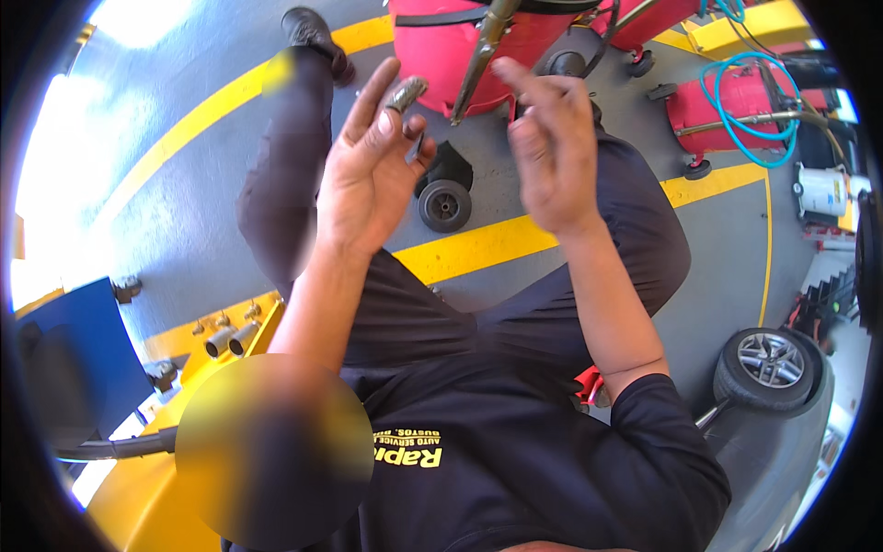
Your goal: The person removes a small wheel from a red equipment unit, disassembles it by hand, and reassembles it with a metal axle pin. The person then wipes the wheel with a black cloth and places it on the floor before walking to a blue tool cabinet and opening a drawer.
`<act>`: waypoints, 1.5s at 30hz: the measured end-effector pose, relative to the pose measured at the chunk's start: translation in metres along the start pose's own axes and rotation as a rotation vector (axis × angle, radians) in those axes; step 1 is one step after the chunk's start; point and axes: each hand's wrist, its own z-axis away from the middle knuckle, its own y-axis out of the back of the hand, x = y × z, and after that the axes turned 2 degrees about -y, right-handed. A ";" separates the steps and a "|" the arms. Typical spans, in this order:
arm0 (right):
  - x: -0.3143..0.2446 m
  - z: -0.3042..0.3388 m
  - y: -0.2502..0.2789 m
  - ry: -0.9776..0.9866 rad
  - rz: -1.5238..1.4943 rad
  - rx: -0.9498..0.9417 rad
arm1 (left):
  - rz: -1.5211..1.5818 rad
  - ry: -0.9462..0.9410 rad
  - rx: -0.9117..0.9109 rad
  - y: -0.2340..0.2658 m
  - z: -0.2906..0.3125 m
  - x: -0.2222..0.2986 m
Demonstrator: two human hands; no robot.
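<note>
My left hand (364, 189) is raised in front of me, palm turned up, with one finger stretched out and the others bent. At its fingertips sits a small dull-grey, metallic-looking piece (407, 94), which the fingers appear to pinch; its kind is unclear. A thin dark shape shows between the lower fingers, too small to name. My right hand (559, 156) hovers to the right, nothing in it, its fingers extended and apart. Beyond both hands stands a red tank (432, 55) with a slanting metal tube (482, 63) in front of it. Neither hand visibly touches the tank.
A black wheel (445, 206) rests on the grey floor between my legs. Another red tank (727, 109) carries a coiled teal hose (716, 85). At right is a tyre on an alloy rim (769, 366). Yellow equipment (207, 363) and a blue panel (78, 363) stand left.
</note>
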 end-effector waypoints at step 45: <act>0.125 0.153 -0.167 -0.682 0.366 -0.535 | -0.296 0.098 0.514 0.090 -0.015 -0.017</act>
